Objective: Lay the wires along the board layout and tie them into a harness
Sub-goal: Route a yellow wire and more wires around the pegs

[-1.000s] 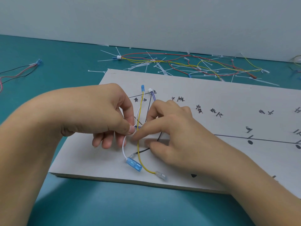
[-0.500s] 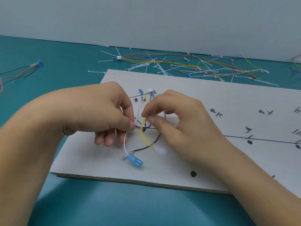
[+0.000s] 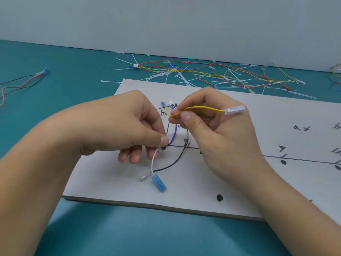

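Observation:
A grey layout board (image 3: pixel 258 115) with black lines, dots and handwritten marks lies on the teal table. My left hand (image 3: pixel 129 126) pinches a white wire (image 3: pixel 154 159) and a blue wire (image 3: pixel 174 134) against the board near a black dot. The white wire ends in a blue terminal (image 3: pixel 159 182). A black wire (image 3: pixel 175 160) curves across the board to a clear terminal (image 3: pixel 145 176). My right hand (image 3: pixel 214 119) pinches a yellow wire (image 3: pixel 203 108) and holds it above the board; its clear terminal (image 3: pixel 234 109) points right.
A loose tangle of red, yellow and white wires (image 3: pixel 221 74) with several white cable ties (image 3: pixel 166 74) lies behind the board near the wall. Red and black wires with a blue connector (image 3: pixel 44 71) lie at the far left of the table.
My right hand has lifted the yellow wire's free end off the board and swung it up and to the right. My left hand stays pinched on the wires.

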Available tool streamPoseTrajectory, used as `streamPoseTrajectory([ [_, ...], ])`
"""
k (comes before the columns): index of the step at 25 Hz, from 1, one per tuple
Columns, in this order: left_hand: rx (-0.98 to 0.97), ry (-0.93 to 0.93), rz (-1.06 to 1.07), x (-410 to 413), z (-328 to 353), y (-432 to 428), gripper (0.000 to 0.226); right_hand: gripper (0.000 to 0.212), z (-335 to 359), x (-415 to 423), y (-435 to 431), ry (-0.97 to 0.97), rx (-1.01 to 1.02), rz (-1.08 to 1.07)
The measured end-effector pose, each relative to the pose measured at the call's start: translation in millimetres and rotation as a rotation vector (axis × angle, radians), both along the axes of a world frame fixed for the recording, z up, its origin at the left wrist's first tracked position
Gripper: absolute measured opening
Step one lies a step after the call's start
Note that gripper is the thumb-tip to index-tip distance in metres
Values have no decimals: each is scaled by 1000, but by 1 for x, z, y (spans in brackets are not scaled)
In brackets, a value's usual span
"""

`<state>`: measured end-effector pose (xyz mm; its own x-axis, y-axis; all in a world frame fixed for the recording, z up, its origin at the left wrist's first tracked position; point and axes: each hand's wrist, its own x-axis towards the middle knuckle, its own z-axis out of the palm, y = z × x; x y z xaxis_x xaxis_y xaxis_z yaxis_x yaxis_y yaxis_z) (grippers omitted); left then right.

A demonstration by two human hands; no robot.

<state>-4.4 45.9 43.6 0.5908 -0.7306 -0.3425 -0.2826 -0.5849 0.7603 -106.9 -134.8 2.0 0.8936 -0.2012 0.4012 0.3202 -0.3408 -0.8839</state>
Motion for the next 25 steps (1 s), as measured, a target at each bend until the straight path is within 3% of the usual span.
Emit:
streamPoseTrajectory([
  [3,-30,-11,65,-1,0,-2,19,13,2,0,-1,-6,22,4],
  [9,-180,60,394,4,2,-13,43,12,2,-5,6,-148,-104,89],
  [13,-220,0,429,2,-3,-17,25,12,3,-8,8,-179,-149,178],
  [15,-285,38,450,3,-4,-16,20,13,5,-9,10,-136,-146,178],
  [20,-404,199,482,4,-3,-16,21,23,7,-8,8,140,-187,-118],
  [25,-423,265,507,2,-7,-21,21,24,7,-9,14,211,-78,-83],
])
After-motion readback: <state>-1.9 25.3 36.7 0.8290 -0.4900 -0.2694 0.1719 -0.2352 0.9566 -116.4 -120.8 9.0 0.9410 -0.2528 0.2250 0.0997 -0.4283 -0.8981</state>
